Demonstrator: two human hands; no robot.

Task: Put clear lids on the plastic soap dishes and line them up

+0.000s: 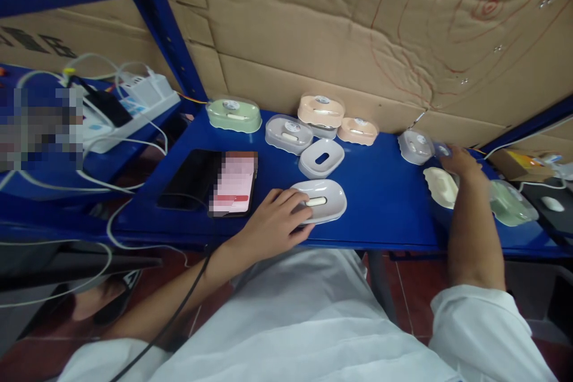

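Note:
My left hand [284, 215] grips the near left side of a grey soap dish [333, 200], fingers over the rim and thumb at the front edge. A cream bar-shaped piece [316, 202] lies in the middle of this dish. Just behind is a grey oval tray [323, 159] with a slot in its centre. Far to the right, my right hand [463, 162] is closed on a clear lid [442, 149] with a round sticker; its fingertips are partly hidden. Below that hand sits a cream soap dish [441, 187], and beside it a lidded grey soap dish [416, 147].
Along the back stand a green soap dish [233, 116], a grey one [289, 134] and peach ones [321, 110]. Another green dish [513, 203] is right of my forearm. A phone [235, 182] lies left on the blue table [380, 221]. Cables cross the left side.

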